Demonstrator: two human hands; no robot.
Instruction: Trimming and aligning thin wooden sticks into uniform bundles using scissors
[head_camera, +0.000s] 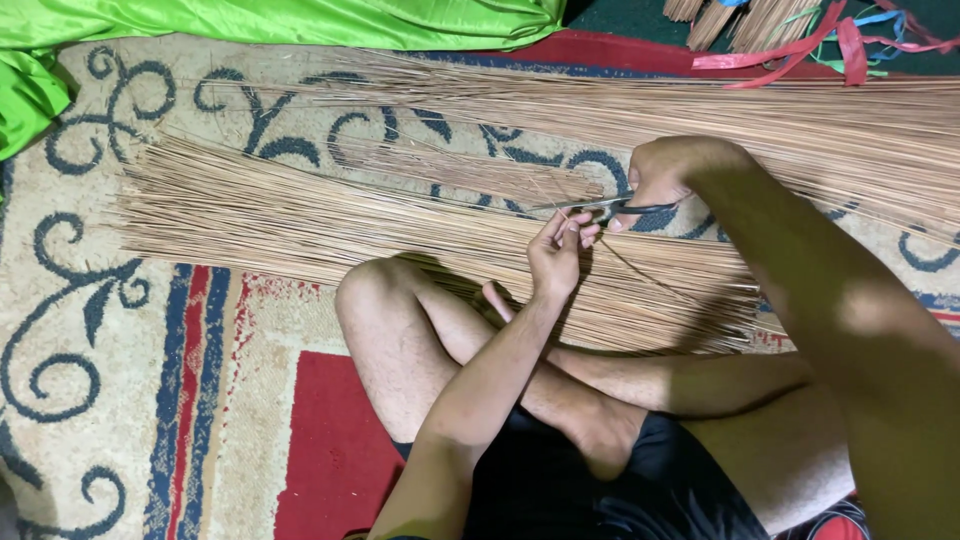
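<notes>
The person sat cross-legged on a patterned carpet (120, 380), looking down at both hands near the middle of the view. The right hand (665, 175) was closed around the dark handles of a pair of scissors (600, 208), whose blades pointed toward nine o'clock. The left hand (556, 255), just at seven o'clock of the scissors, had its fingers pinched narrowly on a single thin stick (640, 272); that stick ran from the fingertips off toward four o'clock, over the heap below. The blades met the stick right at the left fingertips, though whether they were cutting it could not be told.

Under the hands lay a broad spread of pale broom sticks (300, 215), running from nine o'clock to three o'clock across the carpet. A second, longer layer of the same sticks (800, 115) lay beyond it toward twelve o'clock. A green cloth (250, 20) was crumpled along the upper edge at eleven o'clock. At one o'clock stood tied bundles of sticks (740, 20) with red and blue plastic ribbons (850, 45) trailing beside them.
</notes>
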